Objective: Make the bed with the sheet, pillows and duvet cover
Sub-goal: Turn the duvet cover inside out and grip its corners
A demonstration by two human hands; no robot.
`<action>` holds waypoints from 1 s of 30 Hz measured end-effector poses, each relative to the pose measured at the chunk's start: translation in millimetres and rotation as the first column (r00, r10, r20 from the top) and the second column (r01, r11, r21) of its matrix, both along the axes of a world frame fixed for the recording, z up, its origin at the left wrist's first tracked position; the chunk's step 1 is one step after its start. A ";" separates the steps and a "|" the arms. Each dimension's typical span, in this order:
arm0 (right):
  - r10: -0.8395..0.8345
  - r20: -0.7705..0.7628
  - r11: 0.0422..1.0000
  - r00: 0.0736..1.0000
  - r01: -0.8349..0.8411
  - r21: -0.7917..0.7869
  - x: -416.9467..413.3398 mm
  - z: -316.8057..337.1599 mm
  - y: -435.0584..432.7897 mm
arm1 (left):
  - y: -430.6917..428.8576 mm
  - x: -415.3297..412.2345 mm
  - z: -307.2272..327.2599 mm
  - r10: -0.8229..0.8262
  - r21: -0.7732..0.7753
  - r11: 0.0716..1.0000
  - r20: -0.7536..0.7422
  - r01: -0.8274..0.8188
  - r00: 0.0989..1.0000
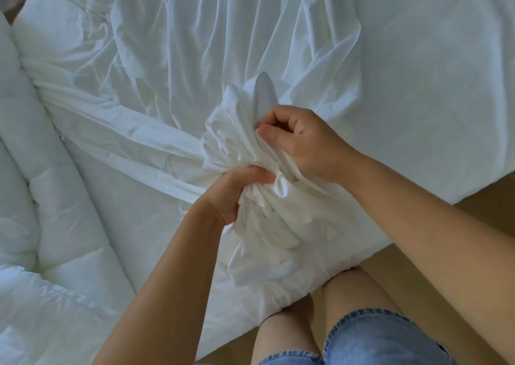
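A white duvet cover (172, 66) lies crumpled across the bed, its folds running toward a gathered bunch (237, 141) near the bed's corner. My left hand (237, 192) grips the lower part of that bunch. Just above it, my right hand (301, 141) holds the upper part with curled fingers. A thick quilted white duvet (55, 197) lies rolled along the left side. The white sheet (432, 100) covers the mattress on the right. No pillows are in view.
The bed's corner (292, 286) points at my knees, which show below in blue denim shorts (370, 342). Tan floor (487, 197) lies to the right of the bed and beneath me.
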State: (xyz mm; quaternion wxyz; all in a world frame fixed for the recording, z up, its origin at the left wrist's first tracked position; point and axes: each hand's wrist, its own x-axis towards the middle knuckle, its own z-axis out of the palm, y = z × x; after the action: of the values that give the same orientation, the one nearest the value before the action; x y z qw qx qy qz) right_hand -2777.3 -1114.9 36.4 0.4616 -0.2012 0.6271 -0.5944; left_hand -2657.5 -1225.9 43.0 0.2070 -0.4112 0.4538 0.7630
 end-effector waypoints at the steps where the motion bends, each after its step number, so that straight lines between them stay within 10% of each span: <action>1: 0.003 0.142 0.999 0.990 0.004 -0.045 -3.8 0.3 -5.1 | -0.3 -1.3 1.8 0.028 -0.028 0.999 0.006 -0.028 1.000; 4: 0.042 0.427 0.992 0.903 0.014 -0.126 -13.4 -2.3 -14.4 | 0.1 -2.3 3.6 0.130 -0.127 0.983 -0.050 -0.136 0.990; 17: 0.102 -0.401 0.989 0.910 -0.048 0.141 -24.8 0.6 -23.8 | -10.0 -0.7 8.7 0.009 -0.046 0.999 -0.040 -0.011 0.999; 21: -0.226 -0.283 0.947 0.932 0.278 0.161 -9.6 1.3 8.3 | -9.4 5.7 3.3 0.151 -0.052 0.986 -0.105 -0.157 0.983; 25: 0.211 -0.123 0.904 0.970 -0.146 0.403 11.0 2.5 42.1 | -2.9 6.8 -3.6 0.152 -0.001 0.988 -0.128 -0.153 0.980; 30: -0.003 -0.324 0.956 0.946 0.098 0.278 10.0 -7.2 38.1 | 4.4 4.4 -9.5 0.147 -0.020 0.989 -0.083 -0.149 0.986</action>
State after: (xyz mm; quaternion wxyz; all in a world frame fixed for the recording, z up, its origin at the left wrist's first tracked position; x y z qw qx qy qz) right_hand -2767.3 -1076.8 29.3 0.3627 -0.2088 0.7790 -0.4670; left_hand -2653.2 -1221.5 33.5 0.1258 -0.4150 0.4399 0.7864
